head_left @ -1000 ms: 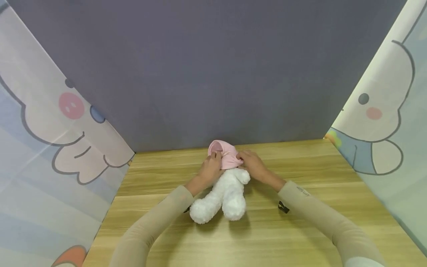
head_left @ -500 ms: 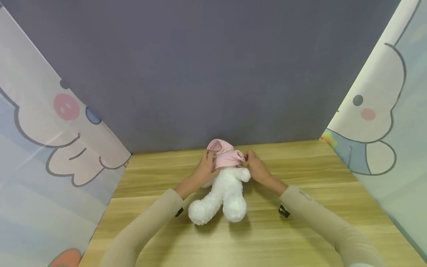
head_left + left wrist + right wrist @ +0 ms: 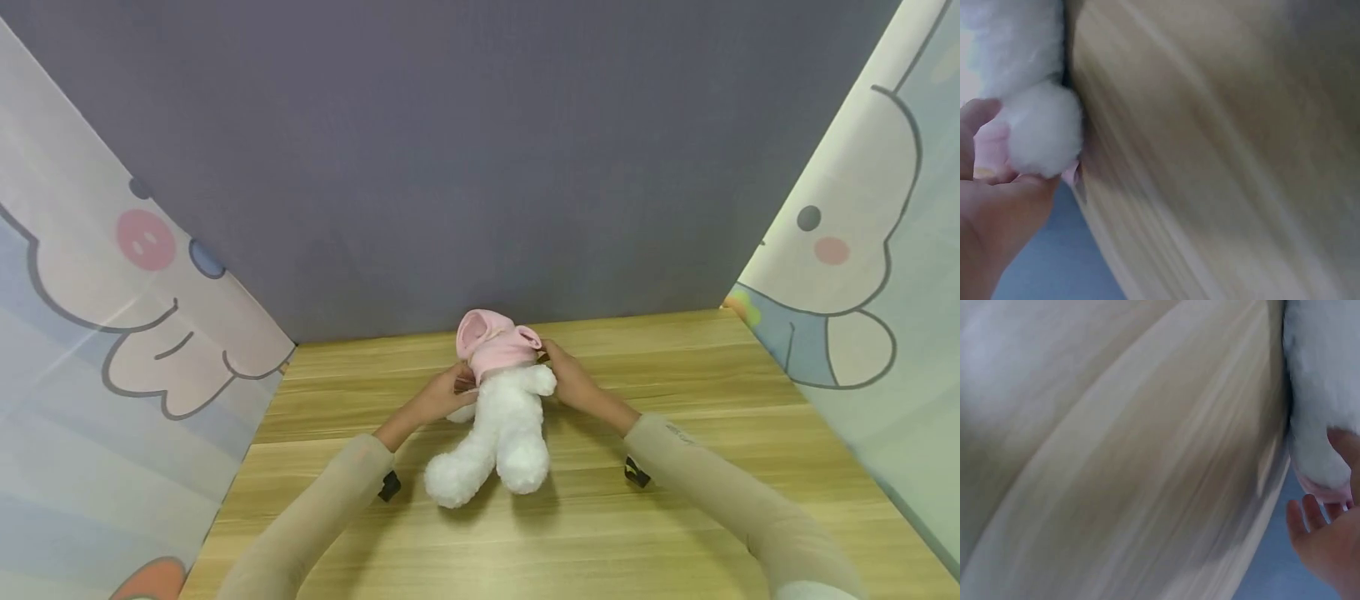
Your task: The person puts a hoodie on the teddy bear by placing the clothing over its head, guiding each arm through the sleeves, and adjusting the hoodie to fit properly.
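Both my left hand (image 3: 441,396) and right hand (image 3: 573,382) sit beside the pink garment (image 3: 502,354) over the upper end of the white plush toy (image 3: 504,417), and I cannot tell whether either grips anything. An uneven pull could, I think, twist it or snag it on a stubby arm (image 3: 543,381). Beneath the toy is a wood-grain table (image 3: 652,358), with a grey panel (image 3: 487,167) behind and cartoon-printed sheets (image 3: 855,275) alongside.

The toy (image 3: 508,410) looks fluffy, the garment (image 3: 498,354) cloth.

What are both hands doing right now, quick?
Left hand: can't tell whether it grips the pink clothing.
Right hand: open, beside the white plush toy.
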`<control>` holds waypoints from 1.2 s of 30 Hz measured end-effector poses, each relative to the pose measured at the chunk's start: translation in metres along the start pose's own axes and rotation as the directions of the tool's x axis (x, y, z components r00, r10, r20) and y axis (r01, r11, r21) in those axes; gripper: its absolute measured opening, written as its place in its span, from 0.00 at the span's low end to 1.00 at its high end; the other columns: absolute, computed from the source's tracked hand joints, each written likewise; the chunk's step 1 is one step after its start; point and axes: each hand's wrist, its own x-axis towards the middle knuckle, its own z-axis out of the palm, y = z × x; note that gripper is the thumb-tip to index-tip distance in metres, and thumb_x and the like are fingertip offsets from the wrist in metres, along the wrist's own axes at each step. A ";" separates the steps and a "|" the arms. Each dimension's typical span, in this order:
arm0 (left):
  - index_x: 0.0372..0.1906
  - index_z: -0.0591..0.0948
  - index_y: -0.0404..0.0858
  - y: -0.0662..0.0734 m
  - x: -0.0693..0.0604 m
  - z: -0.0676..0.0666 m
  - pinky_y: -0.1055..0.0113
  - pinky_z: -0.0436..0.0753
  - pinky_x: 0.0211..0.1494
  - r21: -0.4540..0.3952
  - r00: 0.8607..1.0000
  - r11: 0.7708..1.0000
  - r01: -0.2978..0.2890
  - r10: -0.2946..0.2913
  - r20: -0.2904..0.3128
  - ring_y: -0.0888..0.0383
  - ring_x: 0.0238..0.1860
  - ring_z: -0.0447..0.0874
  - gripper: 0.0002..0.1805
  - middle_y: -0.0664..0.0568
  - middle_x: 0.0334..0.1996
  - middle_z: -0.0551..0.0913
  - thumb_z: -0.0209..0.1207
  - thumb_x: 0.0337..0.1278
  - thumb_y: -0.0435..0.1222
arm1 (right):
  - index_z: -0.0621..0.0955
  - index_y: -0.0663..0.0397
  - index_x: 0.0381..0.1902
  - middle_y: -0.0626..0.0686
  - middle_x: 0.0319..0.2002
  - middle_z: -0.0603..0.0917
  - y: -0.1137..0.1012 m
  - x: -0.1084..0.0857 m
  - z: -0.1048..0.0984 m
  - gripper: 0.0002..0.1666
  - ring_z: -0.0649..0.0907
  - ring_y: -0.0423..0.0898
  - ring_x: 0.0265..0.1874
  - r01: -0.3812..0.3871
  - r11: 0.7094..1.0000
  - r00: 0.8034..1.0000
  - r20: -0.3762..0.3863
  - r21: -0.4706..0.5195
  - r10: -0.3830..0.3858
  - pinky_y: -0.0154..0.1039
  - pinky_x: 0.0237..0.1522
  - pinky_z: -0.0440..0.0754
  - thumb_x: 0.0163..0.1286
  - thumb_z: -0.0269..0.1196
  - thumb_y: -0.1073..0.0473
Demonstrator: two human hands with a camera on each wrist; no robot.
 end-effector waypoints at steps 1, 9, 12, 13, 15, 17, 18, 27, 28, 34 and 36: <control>0.57 0.75 0.28 0.001 0.001 0.001 0.54 0.81 0.60 -0.041 0.999 0.999 0.035 -0.036 -0.013 0.42 0.56 0.82 0.19 0.38 0.53 0.81 0.62 0.69 0.35 | 0.68 0.70 0.63 0.69 0.54 0.79 0.001 0.001 0.003 0.40 0.82 0.65 0.52 0.014 1.000 1.000 -0.028 0.016 -0.013 0.59 0.54 0.81 0.54 0.72 0.74; 0.56 0.73 0.32 0.012 0.008 0.013 0.60 0.84 0.51 -0.124 0.974 0.975 0.185 -0.199 -0.113 0.52 0.49 0.82 0.29 0.45 0.46 0.80 0.70 0.59 0.46 | 0.70 0.64 0.53 0.65 0.35 0.85 0.002 0.000 0.031 0.25 0.86 0.60 0.34 0.015 0.999 0.976 -0.218 0.047 -0.004 0.56 0.37 0.83 0.60 0.67 0.66; 0.54 0.73 0.31 0.016 0.009 0.014 0.60 0.84 0.50 -0.095 0.971 0.978 0.184 -0.196 -0.139 0.51 0.48 0.82 0.28 0.44 0.44 0.80 0.70 0.60 0.44 | 0.72 0.67 0.54 0.67 0.33 0.85 0.002 0.000 0.033 0.27 0.86 0.63 0.32 -0.010 0.999 0.972 -0.232 0.050 0.021 0.59 0.36 0.83 0.58 0.66 0.65; 0.53 0.73 0.31 0.016 0.009 0.014 0.60 0.84 0.50 -0.080 0.971 0.980 0.179 -0.190 -0.146 0.51 0.48 0.82 0.26 0.44 0.44 0.80 0.69 0.61 0.44 | 0.72 0.69 0.55 0.68 0.35 0.85 0.002 0.000 0.031 0.28 0.86 0.65 0.35 -0.008 0.999 0.976 -0.217 0.047 0.018 0.60 0.38 0.83 0.57 0.65 0.65; 0.49 0.75 0.32 0.016 0.008 0.014 0.59 0.84 0.50 -0.037 0.975 0.988 0.153 -0.157 -0.160 0.50 0.48 0.83 0.20 0.45 0.42 0.81 0.67 0.65 0.43 | 0.71 0.71 0.57 0.70 0.39 0.85 0.005 0.001 0.021 0.32 0.86 0.66 0.38 -0.008 1.000 0.990 -0.139 0.020 0.011 0.61 0.41 0.83 0.54 0.67 0.66; 0.45 0.76 0.34 0.015 0.006 0.015 0.58 0.84 0.50 0.010 0.978 0.993 0.118 -0.114 -0.176 0.50 0.46 0.83 0.15 0.47 0.39 0.82 0.64 0.68 0.41 | 0.71 0.73 0.59 0.71 0.46 0.84 0.004 0.005 0.003 0.33 0.85 0.67 0.45 -0.027 1.000 1.000 -0.001 -0.007 0.027 0.61 0.48 0.82 0.56 0.68 0.68; 0.44 0.77 0.35 0.014 0.006 0.016 0.58 0.84 0.49 0.035 0.978 0.994 0.101 -0.093 -0.186 0.50 0.45 0.84 0.12 0.48 0.38 0.83 0.62 0.70 0.41 | 0.71 0.73 0.59 0.70 0.48 0.83 0.002 0.007 -0.008 0.32 0.84 0.67 0.47 -0.044 0.999 0.997 0.061 -0.025 0.046 0.60 0.50 0.82 0.57 0.68 0.69; 0.42 0.71 0.37 0.029 0.018 0.017 0.66 0.77 0.34 0.377 0.929 0.926 -0.012 0.150 -0.338 0.58 0.33 0.74 0.08 0.49 0.36 0.72 0.58 0.71 0.34 | 0.79 0.63 0.52 0.60 0.48 0.81 -0.061 0.040 -0.039 0.18 0.80 0.56 0.46 0.077 0.951 0.994 0.099 -0.298 -0.049 0.51 0.49 0.80 0.67 0.68 0.64; 0.43 0.71 0.36 0.033 0.022 0.017 0.65 0.76 0.34 0.412 0.924 0.911 -0.030 0.183 -0.337 0.57 0.32 0.72 0.07 0.49 0.35 0.71 0.58 0.70 0.32 | 0.78 0.62 0.54 0.59 0.49 0.81 -0.065 0.043 -0.036 0.21 0.80 0.56 0.46 0.117 0.922 0.988 0.134 -0.370 -0.072 0.51 0.49 0.80 0.67 0.69 0.59; 0.44 0.77 0.34 0.052 0.035 0.021 0.67 0.77 0.36 0.406 0.933 0.901 -0.149 0.264 -0.243 0.58 0.32 0.74 0.06 0.48 0.33 0.78 0.57 0.67 0.24 | 0.76 0.57 0.46 0.55 0.36 0.80 -0.059 0.053 -0.016 0.28 0.80 0.56 0.34 0.213 0.623 0.977 0.177 -0.753 -0.120 0.50 0.37 0.75 0.65 0.69 0.39; 0.44 0.79 0.33 0.056 0.035 0.024 0.68 0.80 0.39 0.351 0.945 0.918 -0.186 0.265 -0.191 0.58 0.34 0.78 0.05 0.48 0.35 0.82 0.58 0.68 0.24 | 0.75 0.56 0.40 0.53 0.27 0.78 -0.051 0.052 -0.011 0.28 0.80 0.53 0.26 0.214 0.555 0.976 0.150 -0.804 -0.160 0.48 0.33 0.73 0.62 0.71 0.39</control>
